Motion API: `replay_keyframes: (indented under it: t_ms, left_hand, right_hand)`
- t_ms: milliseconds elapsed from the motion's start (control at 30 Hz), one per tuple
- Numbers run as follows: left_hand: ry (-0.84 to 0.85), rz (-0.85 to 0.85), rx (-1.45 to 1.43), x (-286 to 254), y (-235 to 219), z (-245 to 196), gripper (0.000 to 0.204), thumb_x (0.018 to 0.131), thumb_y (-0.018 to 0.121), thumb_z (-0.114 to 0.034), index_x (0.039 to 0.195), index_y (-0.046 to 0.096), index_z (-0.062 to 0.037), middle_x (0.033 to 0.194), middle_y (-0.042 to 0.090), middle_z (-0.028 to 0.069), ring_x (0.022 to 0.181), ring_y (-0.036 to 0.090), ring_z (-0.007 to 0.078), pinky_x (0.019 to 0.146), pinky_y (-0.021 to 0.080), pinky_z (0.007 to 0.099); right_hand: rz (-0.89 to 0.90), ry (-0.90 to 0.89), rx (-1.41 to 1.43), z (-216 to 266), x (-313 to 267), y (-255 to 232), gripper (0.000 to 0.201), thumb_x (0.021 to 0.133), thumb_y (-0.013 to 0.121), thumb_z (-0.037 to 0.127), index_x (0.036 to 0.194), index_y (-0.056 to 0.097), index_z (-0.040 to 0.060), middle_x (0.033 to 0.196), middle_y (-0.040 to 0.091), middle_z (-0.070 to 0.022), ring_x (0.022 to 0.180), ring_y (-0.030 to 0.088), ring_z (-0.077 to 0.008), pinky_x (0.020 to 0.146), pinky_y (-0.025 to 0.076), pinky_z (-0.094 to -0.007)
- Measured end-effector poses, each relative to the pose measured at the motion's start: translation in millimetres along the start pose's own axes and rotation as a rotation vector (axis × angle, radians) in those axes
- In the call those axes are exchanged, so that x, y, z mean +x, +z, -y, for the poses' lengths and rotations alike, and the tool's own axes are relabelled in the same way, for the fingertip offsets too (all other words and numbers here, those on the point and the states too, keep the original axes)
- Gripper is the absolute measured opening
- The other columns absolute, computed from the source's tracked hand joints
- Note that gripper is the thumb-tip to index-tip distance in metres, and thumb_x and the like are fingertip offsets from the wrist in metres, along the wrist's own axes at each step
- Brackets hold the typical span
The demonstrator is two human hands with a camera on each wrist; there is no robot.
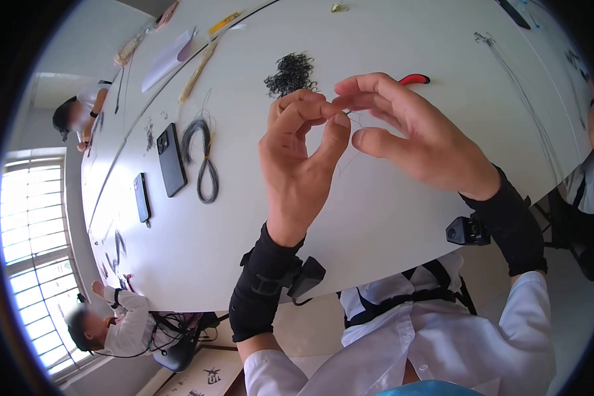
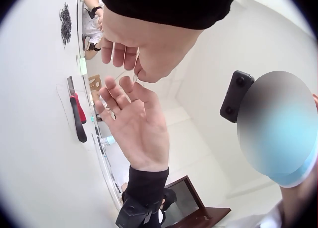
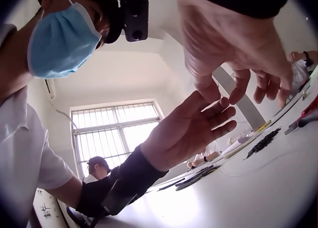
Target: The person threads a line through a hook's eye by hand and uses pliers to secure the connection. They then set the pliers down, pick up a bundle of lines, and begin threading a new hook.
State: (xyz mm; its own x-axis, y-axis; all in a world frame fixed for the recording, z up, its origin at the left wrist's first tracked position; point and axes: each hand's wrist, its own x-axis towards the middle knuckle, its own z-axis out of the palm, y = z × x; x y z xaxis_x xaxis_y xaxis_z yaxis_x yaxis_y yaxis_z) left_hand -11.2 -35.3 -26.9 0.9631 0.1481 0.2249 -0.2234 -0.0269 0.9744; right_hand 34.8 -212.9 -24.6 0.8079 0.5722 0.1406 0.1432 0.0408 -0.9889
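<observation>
In the head view the left hand [image 1: 300, 155] pinches a tiny dark piece between thumb and index finger, with a thin line [image 1: 356, 156] trailing below. The right hand [image 1: 421, 138] is just beside it, fingers bent loosely and thumb apart from the index finger; its fingertips reach the left fingertips. Whether it holds the thin line cannot be told. Behind the hands lies a pile of small black hooks or clips [image 1: 292, 74]. Red-handled pliers [image 1: 414, 79] lie partly hidden behind the right hand; in the left wrist view the pliers [image 2: 78, 114] show red and black handles.
Left of the hands on the white table [image 1: 376, 218] lie a coiled dark cord [image 1: 208, 178], a phone [image 1: 171, 160] and a smaller dark device [image 1: 142, 198]. Thin wires [image 1: 521, 86] lie at the right. Two people sit at the table's far left side.
</observation>
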Motion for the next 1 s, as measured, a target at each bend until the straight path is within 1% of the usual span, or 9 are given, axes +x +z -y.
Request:
replay_keyframes:
  t_ms: [33,100,133,200,300,400,500,600,1000]
  left_hand:
    - [-0.033,-0.012,-0.029,0.3,-0.3,-0.1,0.01,0.091,0.07,-0.001,0.099,0.065,0.0038,0.115,0.056,0.0069,0.104,0.06,0.0161,0.093,0.052,0.0337]
    - [-0.173,-0.015,-0.151,-1.4,-1.0,-4.0,0.012,0.097,0.065,-0.006,0.105,0.064,0.0022,0.11,0.062,0.0048,0.101,0.06,0.0132,0.088,0.049,0.0295]
    - [-0.243,-0.018,-0.211,-1.9,-2.0,-5.3,0.013,0.1,0.063,-0.009,0.108,0.064,0.0014,0.108,0.064,0.0037,0.099,0.06,0.0117,0.086,0.048,0.0274]
    - [-0.263,0.007,-0.274,0.4,-8.3,2.1,0.014,0.101,0.062,-0.011,0.109,0.063,0.0001,0.107,0.065,0.0036,0.102,0.06,0.0113,0.087,0.047,0.0286]
    - [-0.285,-0.026,-0.359,1.4,-6.9,1.7,0.013,0.098,0.066,-0.014,0.103,0.066,-0.002,0.102,0.064,0.0011,0.097,0.057,0.0094,0.088,0.045,0.0285]
    - [-0.283,-0.052,-0.448,2.1,-6.8,4.0,0.012,0.097,0.067,-0.015,0.1,0.067,-0.0028,0.101,0.063,0.0001,0.094,0.056,0.0087,0.088,0.044,0.0288]
    - [-0.31,-0.057,-0.524,0.8,-8.3,7.1,0.012,0.098,0.066,-0.014,0.102,0.068,-0.0031,0.102,0.064,0.0006,0.095,0.056,0.0088,0.088,0.044,0.0293]
    - [-0.361,-0.061,-0.58,-0.6,-8.1,6.1,0.011,0.098,0.066,-0.014,0.103,0.068,-0.0035,0.103,0.065,0.0008,0.094,0.055,0.0088,0.088,0.044,0.0292]
    - [-0.419,-0.001,-0.584,-2.3,-5.7,1.6,0.012,0.098,0.067,-0.013,0.103,0.07,-0.0025,0.101,0.067,0.001,0.088,0.057,0.0104,0.084,0.046,0.0288]
  right_hand:
    - [0.045,0.083,0.11,1.9,1.4,1.3,0.048,0.094,0.064,0.017,0.135,0.049,-0.0032,0.126,0.064,-0.0123,0.122,0.061,-0.0215,0.101,0.046,-0.0317]
    - [0.138,0.249,0.335,8.4,4.6,3.7,0.048,0.096,0.062,0.016,0.136,0.048,-0.0054,0.118,0.068,-0.0124,0.12,0.064,-0.0226,0.098,0.049,-0.0313]
    - [0.104,0.289,0.41,13.8,5.4,7.8,0.046,0.097,0.061,0.016,0.135,0.049,-0.0054,0.11,0.069,-0.0108,0.111,0.066,-0.0208,0.092,0.05,-0.0299]
    - [0.041,0.373,0.559,23.2,4.6,17.2,0.042,0.099,0.06,0.016,0.134,0.05,-0.0055,0.093,0.07,-0.0077,0.093,0.07,-0.0173,0.082,0.052,-0.0271]
    - [0.085,0.38,0.428,18.0,6.3,12.9,0.036,0.1,0.06,0.018,0.129,0.054,-0.0033,0.076,0.062,-0.0024,0.07,0.063,-0.0096,0.064,0.048,-0.023]
    - [0.016,0.353,0.187,21.8,6.6,14.6,0.027,0.102,0.059,0.019,0.121,0.057,-0.0003,0.07,0.055,0.0008,0.059,0.052,-0.0057,0.056,0.042,-0.0229]
    - [-0.067,0.247,0.014,22.2,6.0,18.6,0.022,0.103,0.058,0.02,0.115,0.057,0.0009,0.067,0.054,0.0011,0.061,0.053,-0.0042,0.055,0.04,-0.0223]
    - [-0.125,0.104,0.004,16.2,7.4,25.2,0.02,0.103,0.058,0.018,0.112,0.057,-0.0001,0.067,0.054,0.0005,0.061,0.053,-0.0039,0.054,0.04,-0.0234]
    - [-0.187,0.075,-0.131,14.8,10.4,16.2,0.022,0.098,0.063,0.016,0.099,0.063,-0.0055,0.07,0.058,-0.0023,0.063,0.056,-0.0059,0.058,0.048,-0.0236]
